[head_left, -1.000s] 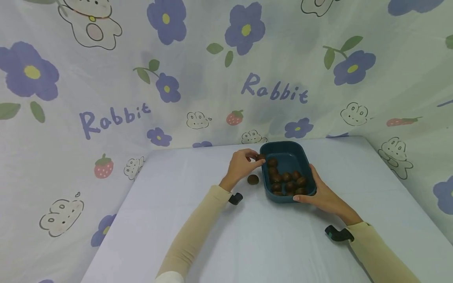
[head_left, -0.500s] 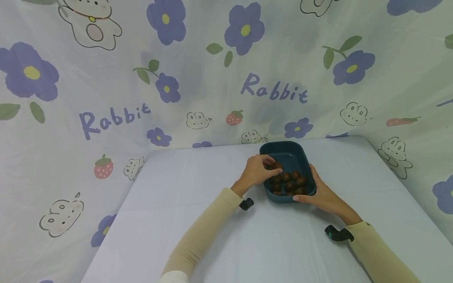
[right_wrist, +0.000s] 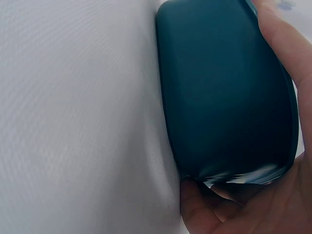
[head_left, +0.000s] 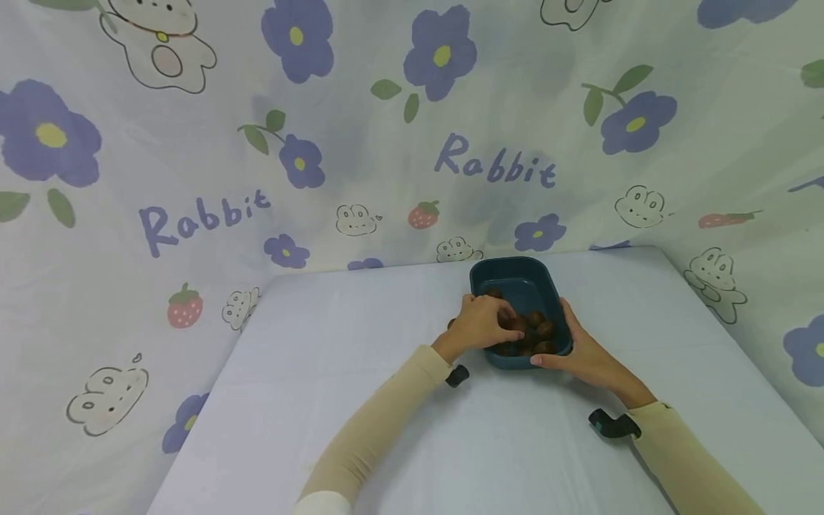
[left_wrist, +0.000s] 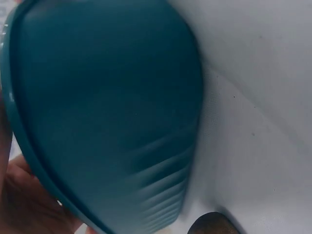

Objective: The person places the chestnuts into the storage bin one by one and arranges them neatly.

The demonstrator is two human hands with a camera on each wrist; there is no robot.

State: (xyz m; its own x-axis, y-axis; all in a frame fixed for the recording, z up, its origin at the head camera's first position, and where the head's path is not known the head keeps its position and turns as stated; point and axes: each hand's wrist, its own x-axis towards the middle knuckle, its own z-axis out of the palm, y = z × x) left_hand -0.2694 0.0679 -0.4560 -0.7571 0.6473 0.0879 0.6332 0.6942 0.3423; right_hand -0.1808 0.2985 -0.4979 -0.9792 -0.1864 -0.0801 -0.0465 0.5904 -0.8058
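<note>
A dark teal plastic container (head_left: 520,270) stands on the white table, with several brown chestnuts (head_left: 546,330) gathered toward its near end. My left hand (head_left: 479,322) reaches over the container's left rim, thumb and fingers pinching a chestnut (head_left: 517,325) low among the others. The hand covers part of the pile. At the near right corner my right hand (head_left: 582,354) grips the container, thumb along the front rim and fingers on the right side; the right wrist view shows these fingers (right_wrist: 197,207) curled at the base. One loose chestnut (left_wrist: 213,224) lies on the table outside, mostly hidden behind the left hand in the head view.
The white tabletop (head_left: 335,322) extends to the left and in front of the container. A white curtain (head_left: 360,164) printed with flowers and rabbits hangs close behind the table and along its sides. Each wrist carries a small black camera mount (head_left: 614,424).
My left hand has moved right and down from outside the left rim into the container, with a chestnut in its fingers. The right hand keeps its hold and the container stays put.
</note>
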